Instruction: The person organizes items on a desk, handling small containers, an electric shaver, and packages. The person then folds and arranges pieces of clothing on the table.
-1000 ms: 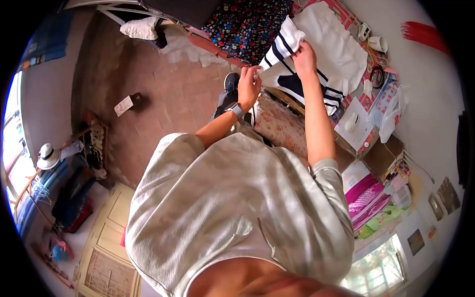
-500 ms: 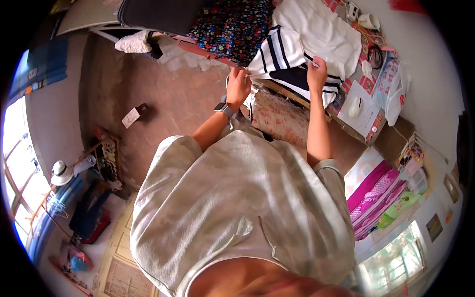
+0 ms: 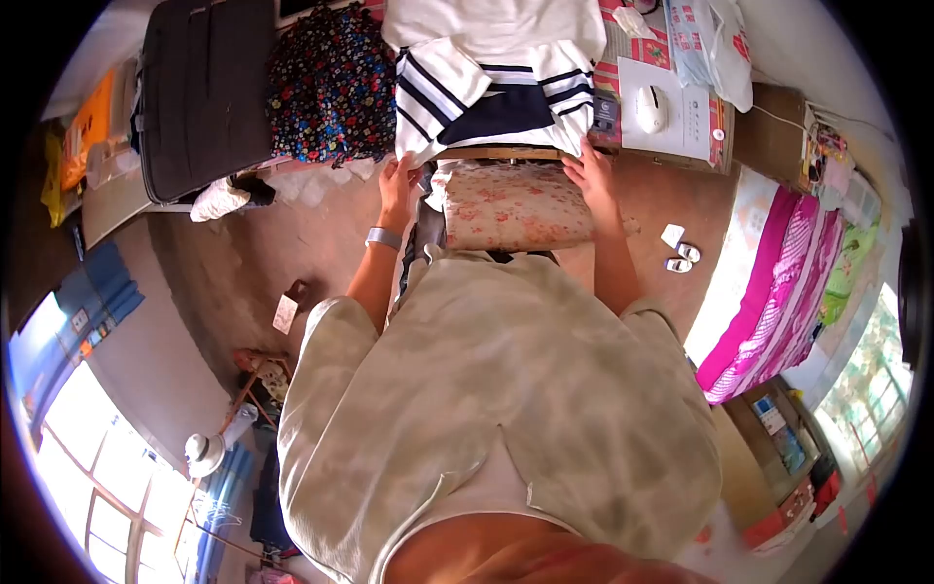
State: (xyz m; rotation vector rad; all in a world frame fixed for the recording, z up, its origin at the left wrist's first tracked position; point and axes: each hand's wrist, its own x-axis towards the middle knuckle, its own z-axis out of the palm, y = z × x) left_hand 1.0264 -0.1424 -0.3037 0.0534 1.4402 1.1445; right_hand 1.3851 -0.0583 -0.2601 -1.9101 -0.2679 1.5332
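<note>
A white sweater (image 3: 496, 24) with navy stripes lies on the table, its striped sleeves folded inward over a navy panel. My left hand (image 3: 397, 190) pinches the near left corner of the sweater, at a cuff or hem. At the near right corner, my right hand (image 3: 592, 180) has its fingertips closed on the edge of the fabric. The sweater's edge reaches the table's front edge between my hands. A dark floral garment (image 3: 331, 83) lies to the left of the sweater.
Left of the floral garment is a black case (image 3: 207, 92). Right of the sweater are a white mouse (image 3: 651, 109) on a paper sheet (image 3: 686, 131) and a plastic bag (image 3: 715, 54). A floral-covered seat (image 3: 516, 204) stands under the table edge, before me.
My view has turned to face the table squarely. The right sleeve now lies folded inward, and my right hand has come down to the sweater's near right corner.
</note>
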